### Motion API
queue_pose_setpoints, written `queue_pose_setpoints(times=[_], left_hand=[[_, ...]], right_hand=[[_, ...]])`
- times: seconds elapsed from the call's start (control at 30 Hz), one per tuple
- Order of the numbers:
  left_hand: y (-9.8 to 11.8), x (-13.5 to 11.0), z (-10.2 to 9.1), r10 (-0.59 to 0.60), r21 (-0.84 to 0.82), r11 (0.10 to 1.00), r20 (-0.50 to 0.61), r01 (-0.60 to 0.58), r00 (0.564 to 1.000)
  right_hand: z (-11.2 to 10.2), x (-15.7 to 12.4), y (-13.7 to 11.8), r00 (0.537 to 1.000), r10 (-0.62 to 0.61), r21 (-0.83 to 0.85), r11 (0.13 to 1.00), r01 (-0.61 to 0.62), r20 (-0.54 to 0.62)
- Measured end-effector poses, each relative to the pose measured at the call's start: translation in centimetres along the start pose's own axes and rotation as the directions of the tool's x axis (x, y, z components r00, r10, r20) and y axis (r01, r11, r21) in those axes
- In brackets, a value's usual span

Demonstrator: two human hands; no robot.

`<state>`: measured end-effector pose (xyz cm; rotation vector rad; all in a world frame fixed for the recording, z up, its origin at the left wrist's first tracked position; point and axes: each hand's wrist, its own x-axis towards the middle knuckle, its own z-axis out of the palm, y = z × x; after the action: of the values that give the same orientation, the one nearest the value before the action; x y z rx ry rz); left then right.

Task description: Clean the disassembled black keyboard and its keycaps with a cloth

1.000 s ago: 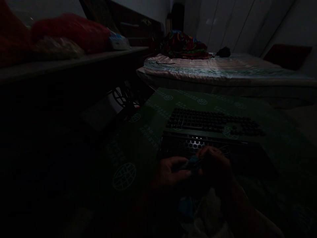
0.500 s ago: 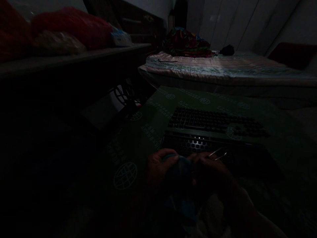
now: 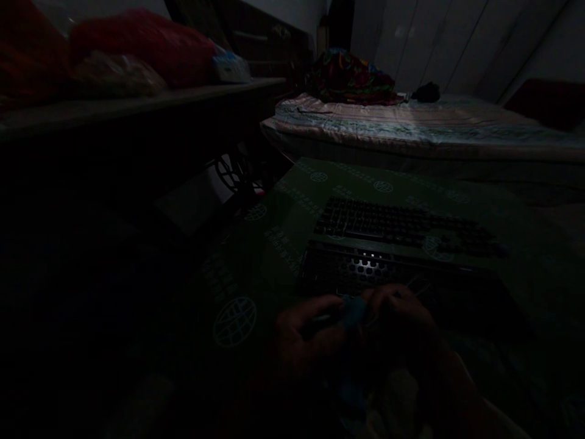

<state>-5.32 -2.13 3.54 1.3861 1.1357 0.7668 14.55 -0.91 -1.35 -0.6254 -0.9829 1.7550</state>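
The view is very dark. My left hand (image 3: pixel 308 329) is closed, pinching a blue cloth (image 3: pixel 354 310) between thumb and fingers. My right hand (image 3: pixel 397 311) is closed just beside it, with its fingertips at the cloth's other side. From the right fist stick out the thin metal wires of what looks like a wire keycap puller (image 3: pixel 418 285). A dark keyboard base (image 3: pixel 479 299) lies right behind my hands, its left part catching some light. Farther back, rows of black keycaps (image 3: pixel 379 218) are laid out in keyboard order. Beneath my hands, the hanging cloth is barely visible.
A green printed sheet (image 3: pixel 235 320) covers the work surface. Behind it stands a bed (image 3: pixel 365 122) with a patterned blanket (image 3: pixel 347 76) heaped on it. On the left, a shelf (image 3: pixel 183 97) carries red bags (image 3: pixel 141 46) and a small box (image 3: pixel 231 66).
Both hands have shifted slightly; the left has turned and moved right, and the cloth is bunched smaller between them. The wires now show more dimly. The camera view has shifted slightly.
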Motion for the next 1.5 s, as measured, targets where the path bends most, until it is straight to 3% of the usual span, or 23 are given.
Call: queue_pose_setpoints(times=[0.17, 0.3, 0.47, 0.57, 0.7, 0.8, 0.93, 1.13, 1.27, 1.37, 1.43, 1.5], left_hand=[[-1.3, 0.2, 0.6, 0.002, 0.096, 0.995, -0.082, 0.006, 0.997], [-2.0, 1.2, 0.6, 0.022, 0.076, 0.997, -0.128, -0.012, 0.991], [-1.5, 1.8, 0.2, -0.023, 0.091, 0.995, -0.074, 0.030, 0.997], [-1.0, 2.1, 0.1, -0.029, 0.062, 0.998, -0.049, 0.032, 0.998], [-1.0, 2.4, -0.1, -0.026, 0.034, 0.999, -0.045, 0.027, 0.999], [-1.4, 2.5, -0.3, -0.024, 0.089, 0.996, -0.079, 0.031, 0.997], [-1.8, 2.5, -0.1, -0.002, 0.234, 0.971, -0.144, 0.036, 0.990], [-1.6, 2.2, 0.3, -0.067, 0.111, 0.990, -0.154, 0.084, 0.986], [-1.8, 2.0, 0.3, -0.049, 0.092, 0.994, -0.176, 0.066, 0.983], [-1.9, 1.8, 0.6, -0.033, 0.100, 0.994, -0.200, 0.054, 0.979], [-1.9, 1.7, 1.0, -0.020, 0.097, 0.994, -0.213, 0.042, 0.977], [-1.8, 1.8, 1.5, -0.013, 0.067, 0.997, -0.219, 0.028, 0.976]], right_hand=[[0.6, -0.2, 0.2, 0.987, -0.045, 0.065, 0.996, 0.055, -0.154], [0.7, -0.1, 0.3, 0.967, -0.063, -0.007, 0.998, 0.063, -0.248], [0.1, 0.1, 0.0, 0.927, -0.115, -0.107, 0.991, 0.081, -0.356], [0.0, 0.1, -0.2, 0.951, -0.103, -0.127, 0.990, 0.068, -0.292], [0.5, 0.1, 0.0, 0.990, 0.021, -0.099, 0.994, -0.035, -0.142], [0.9, 0.3, 0.2, 0.985, -0.008, -0.136, 0.991, -0.016, -0.174], [1.0, 0.4, 0.2, 0.965, -0.080, -0.318, 0.948, -0.005, -0.251], [1.2, 0.3, -0.4, 0.956, -0.129, -0.451, 0.893, -0.004, -0.265], [1.9, 0.4, -1.1, 0.965, -0.127, -0.592, 0.805, -0.035, -0.230], [2.8, 0.5, -1.7, 0.964, -0.148, -0.720, 0.692, -0.059, -0.221], [3.4, 0.5, -2.2, 0.970, -0.183, -0.821, 0.571, -0.029, -0.162], [3.9, 0.4, -2.5, 0.975, -0.221, -0.924, 0.379, 0.060, -0.028]])
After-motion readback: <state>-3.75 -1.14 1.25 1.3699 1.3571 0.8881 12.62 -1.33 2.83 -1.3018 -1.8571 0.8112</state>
